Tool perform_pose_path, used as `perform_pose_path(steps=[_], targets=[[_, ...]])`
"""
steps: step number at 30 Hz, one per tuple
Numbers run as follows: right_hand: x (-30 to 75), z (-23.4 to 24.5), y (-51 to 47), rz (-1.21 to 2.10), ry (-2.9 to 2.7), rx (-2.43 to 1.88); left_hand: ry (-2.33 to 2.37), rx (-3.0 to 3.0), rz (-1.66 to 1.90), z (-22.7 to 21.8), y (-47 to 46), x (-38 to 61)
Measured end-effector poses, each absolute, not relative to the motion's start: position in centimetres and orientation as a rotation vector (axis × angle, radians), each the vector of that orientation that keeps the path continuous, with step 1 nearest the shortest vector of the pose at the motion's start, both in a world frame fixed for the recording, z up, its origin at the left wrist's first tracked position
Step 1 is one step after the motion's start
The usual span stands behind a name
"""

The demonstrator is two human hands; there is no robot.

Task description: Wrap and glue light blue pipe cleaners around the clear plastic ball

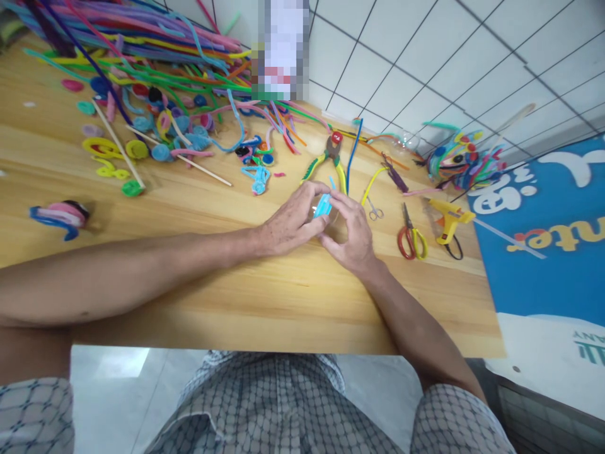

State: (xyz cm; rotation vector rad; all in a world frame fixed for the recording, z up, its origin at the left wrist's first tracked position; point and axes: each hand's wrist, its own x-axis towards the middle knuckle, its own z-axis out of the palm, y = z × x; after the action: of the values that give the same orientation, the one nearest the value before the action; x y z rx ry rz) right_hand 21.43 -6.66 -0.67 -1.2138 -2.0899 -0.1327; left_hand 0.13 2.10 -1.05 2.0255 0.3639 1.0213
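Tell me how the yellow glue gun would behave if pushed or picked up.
The yellow glue gun would probably slide rather than roll, since it appears to lie on its side. The pale stick jutting from its back would likely swing with it. The black cord curving at its handle looks thin, so it may flex and trail.

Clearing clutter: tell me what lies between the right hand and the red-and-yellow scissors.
The head view shows bare tabletop, with small scissors slightly nearer the wall.

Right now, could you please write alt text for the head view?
Left hand and right hand hold a small light-blue piece over a pale wooden table, with colourful fuzzy stems at upper left and a yellow glue gun at right.
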Motion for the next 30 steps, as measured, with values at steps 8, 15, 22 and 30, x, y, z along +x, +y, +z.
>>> perform_pose_path(steps=[8,15,22,30], targets=[[21.28,-0.53,-6.76,-0.133,-2.089,-1.223,0.338,2.046,1.034,-1.26,2.06,0.29],[21.14,-0.62,-6.77,-0.104,-2.081,-1.219,0.385,1.985,1.015,-1.01,1.97,0.22],[20.82,-0.76,-6.64,-0.111,-2.036,-1.174,0.388,1.956,1.002,-1.12,2.03,0.24],[20.86,-0.8,-6.68,-0.133,-2.048,-1.191,0.399,1.988,1.012,-1.15,2.06,0.07]])
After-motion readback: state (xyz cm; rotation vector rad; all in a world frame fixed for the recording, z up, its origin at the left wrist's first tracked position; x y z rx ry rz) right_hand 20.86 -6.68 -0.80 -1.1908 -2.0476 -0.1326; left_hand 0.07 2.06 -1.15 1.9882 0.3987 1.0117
